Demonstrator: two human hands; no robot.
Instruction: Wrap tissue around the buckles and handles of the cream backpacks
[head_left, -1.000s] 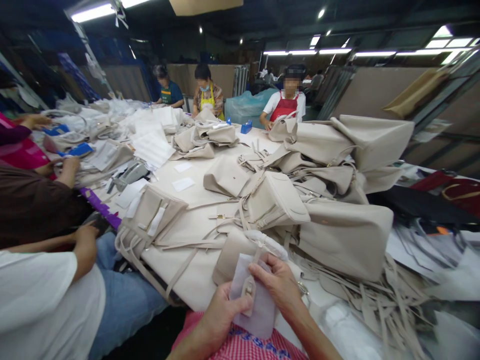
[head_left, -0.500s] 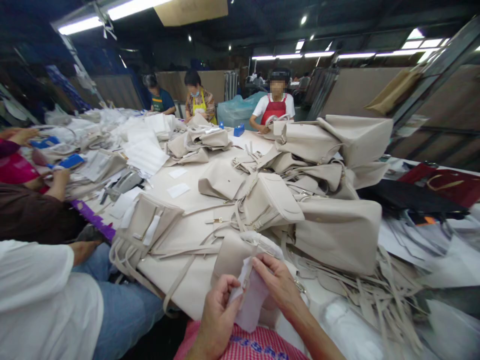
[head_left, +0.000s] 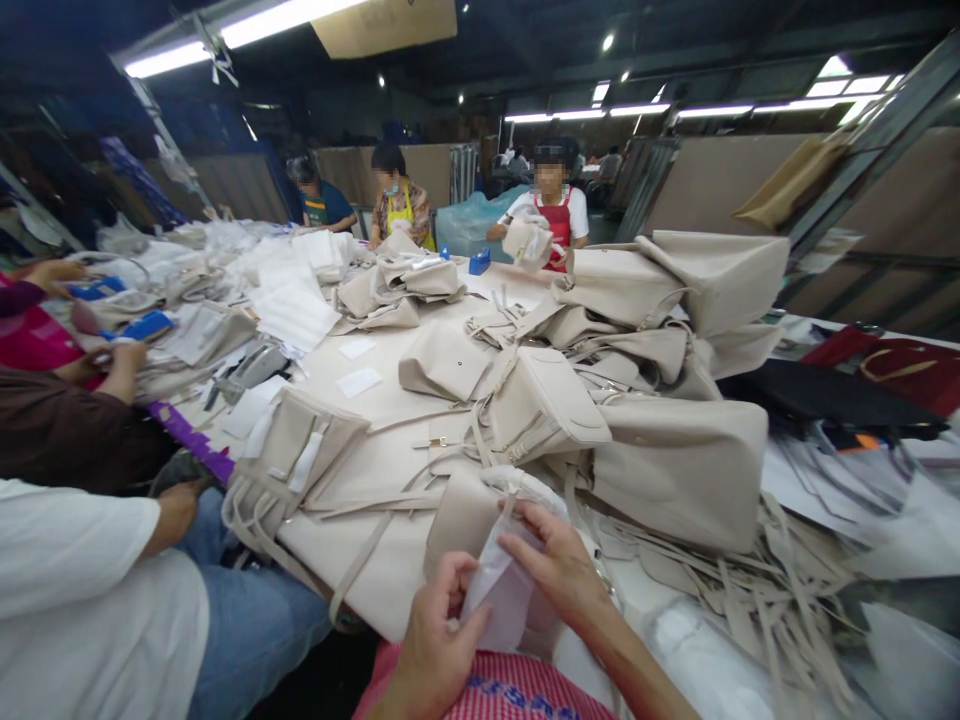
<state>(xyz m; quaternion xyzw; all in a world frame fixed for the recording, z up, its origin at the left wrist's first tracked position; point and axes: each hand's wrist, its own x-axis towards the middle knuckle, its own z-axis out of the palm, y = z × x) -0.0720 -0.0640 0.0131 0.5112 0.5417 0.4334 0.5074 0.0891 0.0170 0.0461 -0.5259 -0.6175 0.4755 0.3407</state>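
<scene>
A thin white sheet (head_left: 504, 592), perhaps tissue paper, is pinched between my two hands over my lap. My left hand (head_left: 444, 612) grips its left edge between thumb and fingers. Higher up on the right, my right hand (head_left: 551, 555) has its fingers closed on the sheet's upper part, where a strap seems to be partly covered. Just beyond my hands stands a beige handbag (head_left: 454, 520), its lower part hidden by them. White wrapping (head_left: 536, 485) lies around the handle behind my right hand.
Beige bags (head_left: 679, 470) are piled at the right, with loose straps (head_left: 780, 600) below them. Another bag (head_left: 307, 440) and a tape dispenser (head_left: 255, 368) lie to the left. Co-workers sit at the left and far side. Clear plastic (head_left: 701, 650) is near my right forearm.
My right hand has shifted slightly right along the sheet, which now lies over more of the strap. Across the table, a co-worker has lifted a wrapped beige item.
</scene>
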